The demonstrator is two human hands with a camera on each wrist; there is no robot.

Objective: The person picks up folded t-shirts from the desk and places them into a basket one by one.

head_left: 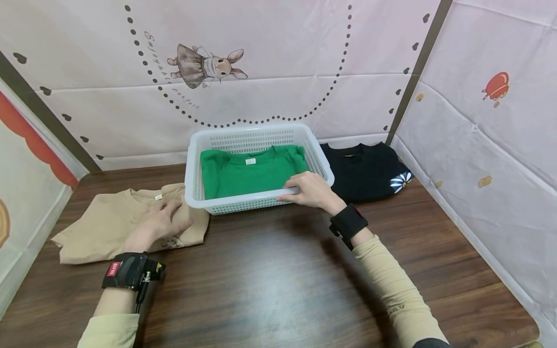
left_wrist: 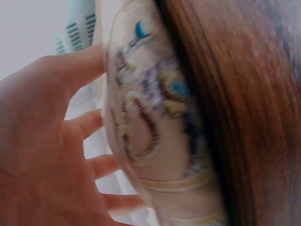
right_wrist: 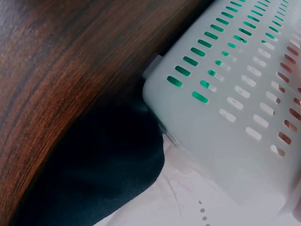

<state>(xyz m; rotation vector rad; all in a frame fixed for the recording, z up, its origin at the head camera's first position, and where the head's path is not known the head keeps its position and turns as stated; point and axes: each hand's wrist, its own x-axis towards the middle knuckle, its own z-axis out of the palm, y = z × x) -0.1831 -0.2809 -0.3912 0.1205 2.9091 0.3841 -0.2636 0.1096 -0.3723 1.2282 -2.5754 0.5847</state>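
Note:
A white slotted plastic basket (head_left: 243, 197) stands at the back middle of the table with a folded green shirt (head_left: 256, 174) in it. My right hand (head_left: 311, 189) grips the basket's front rim near its right corner. On the left lies a folded beige shirt (head_left: 104, 217), its right end close against the basket. My left hand (head_left: 158, 223) is over that shirt, fingers spread and loosely bent, fingertips at the cloth. In the left wrist view, the hand (left_wrist: 51, 136) touches the beige shirt's edge beside an embroidered print (left_wrist: 141, 122).
A folded black shirt (head_left: 365, 171) with a daisy print lies right of the basket, partly behind it. Brown wooden table (head_left: 261, 285) extends in front. Printed cloth walls (head_left: 278, 63) enclose the back and both sides.

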